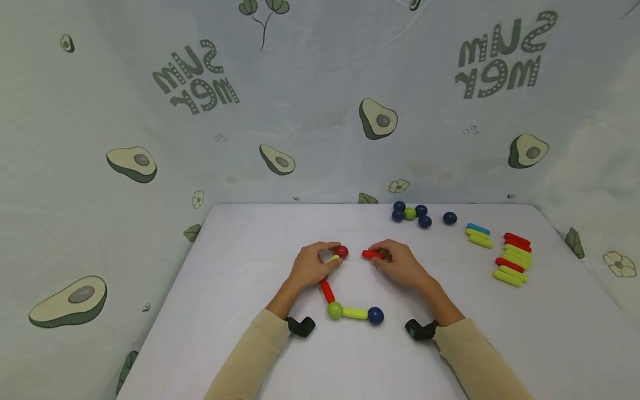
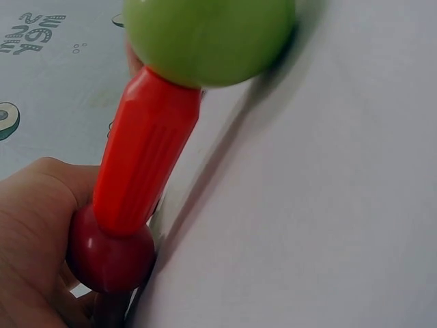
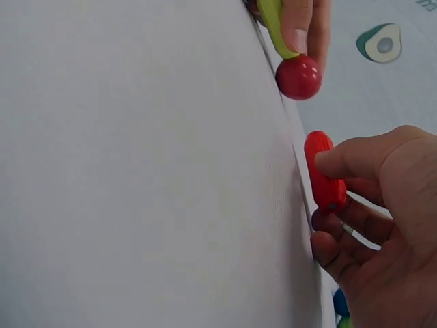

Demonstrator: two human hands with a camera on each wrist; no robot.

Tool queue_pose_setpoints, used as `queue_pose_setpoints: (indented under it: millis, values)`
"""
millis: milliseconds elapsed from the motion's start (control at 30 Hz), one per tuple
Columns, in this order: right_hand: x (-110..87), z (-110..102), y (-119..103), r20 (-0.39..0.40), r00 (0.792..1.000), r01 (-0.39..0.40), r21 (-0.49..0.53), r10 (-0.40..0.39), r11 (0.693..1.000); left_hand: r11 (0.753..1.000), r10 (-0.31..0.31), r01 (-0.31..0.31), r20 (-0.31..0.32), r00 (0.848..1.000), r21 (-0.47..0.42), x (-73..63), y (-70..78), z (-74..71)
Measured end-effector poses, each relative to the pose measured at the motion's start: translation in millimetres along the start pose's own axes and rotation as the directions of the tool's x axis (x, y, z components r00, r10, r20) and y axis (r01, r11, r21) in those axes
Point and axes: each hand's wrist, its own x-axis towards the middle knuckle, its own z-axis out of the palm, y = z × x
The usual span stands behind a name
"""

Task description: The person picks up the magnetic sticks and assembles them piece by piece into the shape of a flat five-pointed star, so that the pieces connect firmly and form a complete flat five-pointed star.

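Observation:
My left hand (image 1: 311, 265) pinches a yellow-green stick (image 3: 276, 27) close to the red ball (image 1: 341, 251) on its end. This stick belongs to a chain lying on the table. A second red ball (image 2: 113, 249), hidden by the hand in the head view, joins a red stick (image 1: 327, 291). From there a green ball (image 1: 335, 310), another yellow-green stick (image 1: 355, 313) and a dark blue ball (image 1: 375, 315) follow. Between thumb and fingers, my right hand (image 1: 402, 265) holds a loose red stick (image 3: 322, 171), pointing toward the red ball with a gap between.
At the table's (image 1: 240, 233) back edge lie several dark blue balls (image 1: 424, 221), a green ball (image 1: 410, 213) among them, and a separate blue ball (image 1: 450, 218). On the right are a short row with a blue stick (image 1: 478, 228) and a longer row of red and yellow-green sticks (image 1: 510, 265).

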Motion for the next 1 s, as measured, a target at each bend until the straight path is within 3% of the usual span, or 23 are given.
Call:
queue_pose_setpoints:
  millis: [467, 733, 1000]
  values:
    - [7.6, 18, -19, 0.022, 0.998, 0.066, 0.02, -0.067, 0.998, 1.0, 0.008, -0.008, 0.002, 1.0, 0.002, 1.4, -1.7, 1.4]
    - [6.4, 17, -19, 0.007, 0.999, 0.047, 0.03, -0.048, 0.998, 1.0, 0.018, -0.018, 0.028, 0.999, 0.022, 1.9, -0.8, -1.2]
    - [-0.3, 1, -3, -0.046, 0.999, -0.01, 0.027, 0.011, 1.0, 0.991, 0.038, -0.05, 0.1, 0.994, 0.121, -0.9, 3.2, -9.1]
